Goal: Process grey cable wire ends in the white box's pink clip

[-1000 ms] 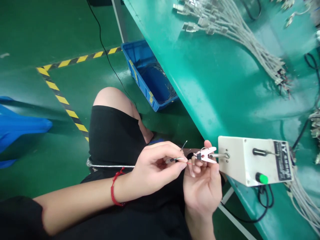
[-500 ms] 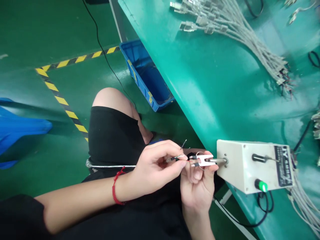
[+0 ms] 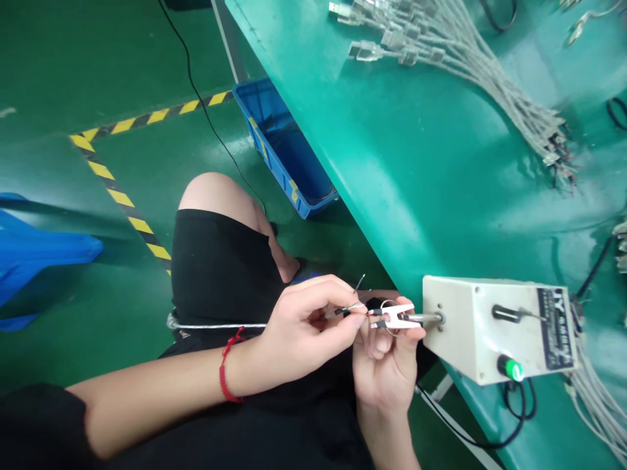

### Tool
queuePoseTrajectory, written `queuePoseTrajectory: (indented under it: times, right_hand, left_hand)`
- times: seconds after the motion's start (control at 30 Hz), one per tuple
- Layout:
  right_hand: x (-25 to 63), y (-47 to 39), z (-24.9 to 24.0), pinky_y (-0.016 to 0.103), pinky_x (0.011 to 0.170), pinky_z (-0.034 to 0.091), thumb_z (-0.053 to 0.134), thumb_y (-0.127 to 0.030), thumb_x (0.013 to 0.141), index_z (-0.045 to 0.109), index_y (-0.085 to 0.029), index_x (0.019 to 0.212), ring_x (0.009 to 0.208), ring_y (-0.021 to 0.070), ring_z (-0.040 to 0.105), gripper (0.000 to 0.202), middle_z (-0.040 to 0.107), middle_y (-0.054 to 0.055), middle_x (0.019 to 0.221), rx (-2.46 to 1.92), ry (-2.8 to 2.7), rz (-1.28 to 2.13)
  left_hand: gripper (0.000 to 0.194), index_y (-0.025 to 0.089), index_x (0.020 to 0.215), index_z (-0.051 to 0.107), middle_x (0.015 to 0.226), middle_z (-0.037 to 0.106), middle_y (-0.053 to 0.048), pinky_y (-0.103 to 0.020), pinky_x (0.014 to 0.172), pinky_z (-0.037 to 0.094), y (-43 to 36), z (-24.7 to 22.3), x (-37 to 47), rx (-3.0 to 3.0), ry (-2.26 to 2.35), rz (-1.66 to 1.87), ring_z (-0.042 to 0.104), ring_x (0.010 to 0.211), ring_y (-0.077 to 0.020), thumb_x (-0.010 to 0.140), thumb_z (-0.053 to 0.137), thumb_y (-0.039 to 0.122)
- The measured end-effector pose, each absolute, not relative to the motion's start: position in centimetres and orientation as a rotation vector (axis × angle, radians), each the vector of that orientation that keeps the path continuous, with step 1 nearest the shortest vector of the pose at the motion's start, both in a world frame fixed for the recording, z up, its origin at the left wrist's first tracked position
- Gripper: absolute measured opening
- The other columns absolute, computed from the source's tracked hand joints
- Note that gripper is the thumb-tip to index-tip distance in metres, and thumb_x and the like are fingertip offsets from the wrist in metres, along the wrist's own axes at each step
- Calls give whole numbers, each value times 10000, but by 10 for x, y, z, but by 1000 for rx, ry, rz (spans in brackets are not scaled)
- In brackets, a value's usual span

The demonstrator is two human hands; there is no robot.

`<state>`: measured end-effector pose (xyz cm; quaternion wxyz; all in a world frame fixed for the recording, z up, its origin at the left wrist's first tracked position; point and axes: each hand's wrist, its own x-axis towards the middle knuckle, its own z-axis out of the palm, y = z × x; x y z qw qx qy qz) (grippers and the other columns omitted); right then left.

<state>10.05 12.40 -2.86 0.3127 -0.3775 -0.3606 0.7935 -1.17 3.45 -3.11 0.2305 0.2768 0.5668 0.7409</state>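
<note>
My left hand (image 3: 313, 323), with a red cord bracelet at the wrist, pinches the stripped end of a clear-sheathed cable (image 3: 220, 325). Thin coloured wires (image 3: 349, 307) fan out at its fingertips, one dark wire sticking up. The cable runs left over my lap. My right hand (image 3: 386, 365) is closed around a white spring clip (image 3: 394, 316) with black-tipped jaws, thumb and a finger at its handle ends. The jaws face the wires. Behind the clip, a metal shaft (image 3: 426, 317) enters a beige box machine (image 3: 455, 326). Whether a wire sits in the jaws is too small to tell.
The machine, with a green knob (image 3: 513, 369) and black switch, stands at the edge of the green table (image 3: 392, 150). A bundle of USB cables (image 3: 480, 72) lies at the back, more cables (image 3: 595, 391) behind the machine. A blue bin (image 3: 274, 163) sits below the table.
The clip's handles look slightly farther apart and its jaws a little closer together. Both hands stay almost in place; the view has shifted slightly.
</note>
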Motion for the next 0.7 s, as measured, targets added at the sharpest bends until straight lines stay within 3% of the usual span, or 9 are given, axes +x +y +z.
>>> queuePoseTrajectory:
  times: [0.23,0.4,0.47,0.53,0.6,0.7]
  right_hand:
    - [105,127,-29,178,522,381,818,-561,837,751,-259,1131,458,53,302,428,476,-97,519,-980,-962,2129]
    - [119,124,-30,237,484,414,668,-597,939,746,-223,1145,511,112,496,434,594,-26,609,-1027,-1274,2000]
    - [126,119,-31,261,477,427,624,-495,989,760,-190,1022,559,150,579,335,637,9,632,-1042,-1524,1694]
    - [132,116,-31,275,474,428,647,-340,981,766,-179,934,564,156,594,206,658,19,645,-1007,-1680,1173]
    - [137,119,-29,300,475,451,692,-263,933,774,-190,982,531,151,563,120,662,10,665,-934,-1673,735]
    - [144,131,-23,364,476,505,753,-305,872,724,-226,1201,497,169,517,340,616,-14,659,-887,-1598,446]
  left_hand:
    - [173,142,931,738,846,709,-54,-207,519,433,33,-29,-11,773,1537,2024,595,648,-102,832,731,1]
    - [138,146,914,738,812,700,-49,-205,509,427,33,-26,-11,767,1556,2022,584,631,-101,839,745,31]
    - [122,150,907,740,798,698,-48,-204,505,428,34,-24,-12,759,1566,2022,581,627,-103,845,747,45]
    - [118,155,906,743,797,702,-51,-205,504,429,34,-24,-12,754,1569,2026,584,631,-108,847,748,53]
    - [121,155,913,745,799,704,-53,-207,504,430,34,-24,-11,758,1557,2032,584,631,-109,847,749,54]
    - [130,156,918,740,813,707,-55,-208,504,432,33,-25,-10,753,1555,2034,594,634,-109,847,747,47]
